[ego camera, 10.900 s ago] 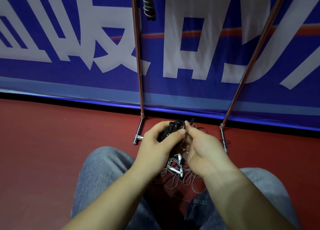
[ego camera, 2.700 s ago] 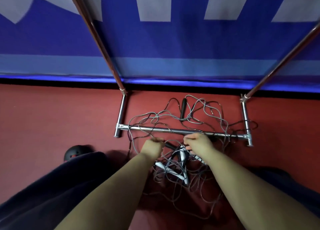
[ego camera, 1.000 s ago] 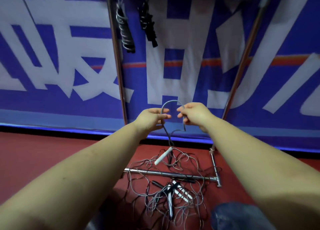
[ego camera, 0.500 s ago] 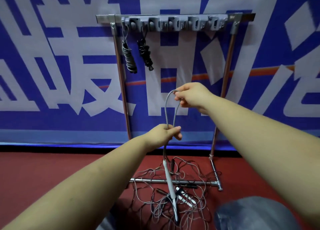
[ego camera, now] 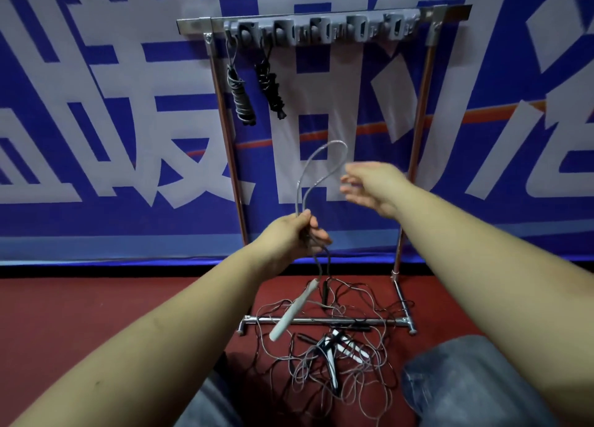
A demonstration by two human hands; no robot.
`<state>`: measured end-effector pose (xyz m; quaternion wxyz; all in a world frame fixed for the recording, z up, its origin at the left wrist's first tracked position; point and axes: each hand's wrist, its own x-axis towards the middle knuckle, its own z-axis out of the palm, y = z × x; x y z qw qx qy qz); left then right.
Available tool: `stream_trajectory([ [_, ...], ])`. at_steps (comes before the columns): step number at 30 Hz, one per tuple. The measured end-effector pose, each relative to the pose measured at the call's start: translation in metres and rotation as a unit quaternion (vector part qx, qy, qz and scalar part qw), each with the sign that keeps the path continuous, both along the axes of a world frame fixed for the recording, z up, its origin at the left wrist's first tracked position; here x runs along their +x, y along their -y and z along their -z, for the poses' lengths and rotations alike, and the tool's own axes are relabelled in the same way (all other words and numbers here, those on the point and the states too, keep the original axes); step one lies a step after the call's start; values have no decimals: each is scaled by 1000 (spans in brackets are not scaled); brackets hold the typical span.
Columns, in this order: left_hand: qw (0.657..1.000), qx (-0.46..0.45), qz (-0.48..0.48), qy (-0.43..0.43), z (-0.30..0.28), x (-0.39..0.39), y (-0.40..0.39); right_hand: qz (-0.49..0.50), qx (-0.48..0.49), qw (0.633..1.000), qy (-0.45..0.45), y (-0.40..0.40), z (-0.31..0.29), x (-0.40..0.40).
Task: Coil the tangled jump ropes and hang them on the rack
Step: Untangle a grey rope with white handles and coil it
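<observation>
Grey rope [ego camera: 316, 166] looped upward from gripping left hand [ego camera: 294, 238], white handle [ego camera: 294, 311] dangling down-left; right hand [ego camera: 369, 182] spread.

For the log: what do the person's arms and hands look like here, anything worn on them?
Both forearms are bare up to the frame edge: no sleeves show. The left hand and right hand wear no gloves; no watch, ring or wristband is visible. The right hand is motion-blurred.

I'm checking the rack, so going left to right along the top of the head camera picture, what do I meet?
Left rack post → grey coiled rope → black coiled rope → bare hooks → right rack post.
</observation>
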<state>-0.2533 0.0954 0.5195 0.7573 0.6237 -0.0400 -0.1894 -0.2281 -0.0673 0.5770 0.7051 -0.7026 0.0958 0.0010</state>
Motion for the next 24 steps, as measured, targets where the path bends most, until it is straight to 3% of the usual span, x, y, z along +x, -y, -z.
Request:
stream_trajectory([
  [4,997,-46,-62,-21,-9,3,-3,-132,-97,985,-53,-25,47,-24],
  [7,990,-84,-108,-40,-13,5,-11,-173,-51,983,-22,-41,69,-45],
  [11,985,-90,-132,-59,-12,5,-23,-176,-72,981,24,-51,87,-64],
  [13,983,-96,-138,-70,-7,3,-23,-171,-23,985,17,-54,90,-70],
  [15,979,-119,-145,-84,-3,-1,-21,-158,84,984,-7,-57,90,-77],
  [19,980,-141,-110,-87,10,-11,-11,-74,227,971,-31,-58,93,-88],
  [21,990,-96,-55,-83,27,-20,-4,-28,274,961,-20,-57,92,-91],
  [24,999,37,34,1,48,-44,5,42,308,951,-4,-51,86,-92],
])
